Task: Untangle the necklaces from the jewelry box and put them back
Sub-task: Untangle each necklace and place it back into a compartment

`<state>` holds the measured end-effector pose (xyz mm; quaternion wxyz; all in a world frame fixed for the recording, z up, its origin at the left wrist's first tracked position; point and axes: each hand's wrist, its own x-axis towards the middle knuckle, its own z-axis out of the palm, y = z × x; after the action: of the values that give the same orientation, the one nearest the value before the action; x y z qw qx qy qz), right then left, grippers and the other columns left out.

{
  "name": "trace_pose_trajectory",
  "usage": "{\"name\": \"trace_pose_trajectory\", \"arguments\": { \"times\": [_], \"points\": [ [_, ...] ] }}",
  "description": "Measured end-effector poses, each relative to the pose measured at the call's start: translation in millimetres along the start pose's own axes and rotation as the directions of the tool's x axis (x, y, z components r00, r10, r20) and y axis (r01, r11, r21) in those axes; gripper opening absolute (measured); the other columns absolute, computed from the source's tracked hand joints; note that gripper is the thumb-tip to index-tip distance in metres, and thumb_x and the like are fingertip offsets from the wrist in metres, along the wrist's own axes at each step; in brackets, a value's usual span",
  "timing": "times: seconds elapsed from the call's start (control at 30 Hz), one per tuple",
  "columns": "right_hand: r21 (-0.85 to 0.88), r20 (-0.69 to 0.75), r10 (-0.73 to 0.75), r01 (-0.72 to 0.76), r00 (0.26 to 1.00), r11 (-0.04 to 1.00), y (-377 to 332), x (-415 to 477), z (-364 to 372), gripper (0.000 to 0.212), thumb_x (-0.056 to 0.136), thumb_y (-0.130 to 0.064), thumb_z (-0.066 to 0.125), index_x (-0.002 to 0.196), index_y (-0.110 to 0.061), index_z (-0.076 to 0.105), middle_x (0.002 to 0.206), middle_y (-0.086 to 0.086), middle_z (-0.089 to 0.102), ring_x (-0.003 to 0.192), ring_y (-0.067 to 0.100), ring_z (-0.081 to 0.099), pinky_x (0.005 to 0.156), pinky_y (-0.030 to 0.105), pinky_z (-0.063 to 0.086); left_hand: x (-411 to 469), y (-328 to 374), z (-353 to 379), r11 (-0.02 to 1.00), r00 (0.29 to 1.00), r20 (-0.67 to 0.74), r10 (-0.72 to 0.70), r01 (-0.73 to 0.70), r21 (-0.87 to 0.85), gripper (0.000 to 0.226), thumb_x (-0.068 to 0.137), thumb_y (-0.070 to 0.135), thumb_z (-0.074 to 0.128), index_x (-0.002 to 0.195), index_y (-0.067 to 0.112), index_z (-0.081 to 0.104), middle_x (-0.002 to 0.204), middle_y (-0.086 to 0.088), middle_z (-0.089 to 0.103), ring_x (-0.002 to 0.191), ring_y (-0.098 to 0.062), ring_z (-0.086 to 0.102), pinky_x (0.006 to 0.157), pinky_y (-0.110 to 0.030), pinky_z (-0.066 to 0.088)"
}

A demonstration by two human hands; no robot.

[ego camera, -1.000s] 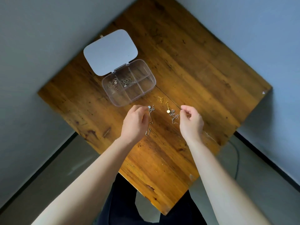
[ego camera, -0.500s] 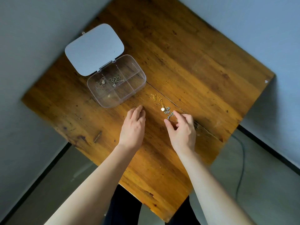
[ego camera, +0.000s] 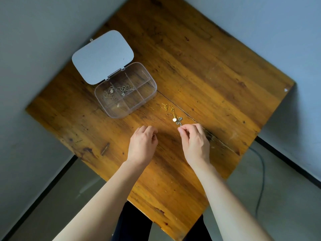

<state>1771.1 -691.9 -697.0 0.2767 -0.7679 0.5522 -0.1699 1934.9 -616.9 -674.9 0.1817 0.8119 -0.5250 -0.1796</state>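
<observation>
A clear jewelry box (ego camera: 151, 82) stands open at the back left of the wooden table (ego camera: 217, 70), its grey lid (ego camera: 102, 58) folded back. Two of its compartments hold small necklaces (ego camera: 125, 89). A gold chain knotted with a silver one (ego camera: 174, 114) lies on the wood right of the box. My right hand (ego camera: 195, 143) pinches the near, silver end of that tangle between thumb and forefinger. My left hand (ego camera: 141, 146) rests a hand's width to the left with its fingers curled onto the table. A glint of thin silver chain shows at its fingertips, and the chain's other part is hidden.
A dark crack (ego camera: 199, 122) runs across the tabletop from the box toward the right edge. Grey walls flank the table on both sides. A black cable (ego camera: 262, 171) lies on the floor at the right. Dark trousers (ego camera: 132, 223) show below the near corner.
The left hand, which held a silver chain up a second ago, dropped flat onto the table and has now curled its fingers. The right hand lowered and pinches the tangle's near end.
</observation>
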Motion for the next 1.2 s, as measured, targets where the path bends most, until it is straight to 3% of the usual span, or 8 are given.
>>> {"name": "trace_pose_trajectory", "arguments": {
  "times": [0.13,0.23,0.4,0.53,0.63,0.7,0.97,1.2],
  "points": [
    [0.17,-0.14,-0.038,0.061,0.989,0.984,-18,3,-12,0.021,0.1,-0.022,0.056,0.102,-0.006,0.069,0.111,0.009,0.064,0.087,0.013,0.063,0.063,0.017,0.056,-15,-1,-3,0.995,0.995,-0.069,-0.076,0.071,-0.064,0.015,0.081,0.004,0.075,0.092,0.013,0.07,0.083,0.0,0.069,0.073,-0.019,0.063,0.06,-0.024,0.043],
    [0.302,-0.184,-0.056,0.11,0.981,0.947,-31,13,-28,0.019,0.102,-0.015,0.053,0.108,-0.001,0.063,0.122,0.01,0.066,0.1,0.006,0.064,0.078,0.007,0.053,-19,0,-16,0.968,0.977,-0.151,-0.15,0.115,-0.222,0.019,0.083,0.005,0.073,0.097,0.016,0.066,0.085,0.004,0.064,0.073,-0.014,0.063,0.062,-0.026,0.051],
    [0.455,-0.198,-0.008,0.099,0.98,0.885,-55,38,-56,0.015,0.107,-0.009,0.045,0.111,0.001,0.055,0.105,0.009,0.074,0.093,0.009,0.074,0.076,0.025,0.062,-7,13,-63,0.763,0.888,-0.24,-0.391,0.167,-0.625,0.028,0.087,0.001,0.068,0.09,0.029,0.062,0.084,-0.006,0.065,0.075,-0.025,0.071,0.065,-0.023,0.055],
    [0.576,-0.197,0.031,0.09,0.98,0.812,-85,55,-70,0.011,0.107,-0.009,0.046,0.112,-0.004,0.053,0.1,0.009,0.073,0.088,0.012,0.076,0.074,0.028,0.063,6,21,-109,0.623,0.839,-0.287,-0.463,0.077,-0.778,0.022,0.087,0.004,0.062,0.09,0.026,0.064,0.083,-0.012,0.07,0.076,-0.032,0.073,0.067,-0.04,0.061],
    [0.656,-0.175,0.05,0.079,0.983,0.751,-110,64,-74,0.009,0.107,-0.01,0.046,0.112,-0.006,0.053,0.101,0.009,0.074,0.089,0.015,0.076,0.075,0.031,0.063,16,18,-136,0.562,0.807,-0.347,-0.478,-0.023,-0.827,0.015,0.091,0.0,0.061,0.095,0.013,0.064,0.086,-0.004,0.074,0.082,-0.02,0.076,0.072,-0.03,0.061],
    [0.717,-0.141,0.071,0.053,0.987,0.695,-126,71,-75,0.012,0.107,-0.011,0.046,0.114,-0.004,0.053,0.102,0.01,0.074,0.09,0.017,0.077,0.077,0.033,0.063,21,14,-150,0.528,0.79,-0.371,-0.489,-0.071,-0.846,0.015,0.092,0.001,0.063,0.095,0.015,0.065,0.09,-0.002,0.075,0.085,-0.021,0.076,0.076,-0.027,0.059],
    [0.842,-0.078,0.03,0.05,0.997,0.537,-174,95,-68,0.009,0.107,-0.013,0.046,0.109,-0.008,0.053,0.101,0.012,0.074,0.09,0.021,0.077,0.079,0.037,0.063,34,-5,-164,0.452,0.763,-0.368,-0.531,-0.113,-0.885,0.015,0.09,0.001,0.064,0.093,0.016,0.065,0.091,-0.004,0.075,0.088,-0.027,0.076,0.078,-0.031,0.058],
    [0.852,0.074,0.037,-0.083,0.997,0.518,-189,95,-44,0.012,0.107,-0.013,0.046,0.112,-0.004,0.053,0.102,0.013,0.074,0.091,0.02,0.077,0.08,0.033,0.062,35,-11,-155,0.417,0.752,-0.349,-0.559,-0.11,-0.902,0.017,0.092,0.003,0.065,0.092,0.02,0.067,0.091,-0.002,0.076,0.091,-0.028,0.075,0.082,-0.038,0.059]
  ]
}}
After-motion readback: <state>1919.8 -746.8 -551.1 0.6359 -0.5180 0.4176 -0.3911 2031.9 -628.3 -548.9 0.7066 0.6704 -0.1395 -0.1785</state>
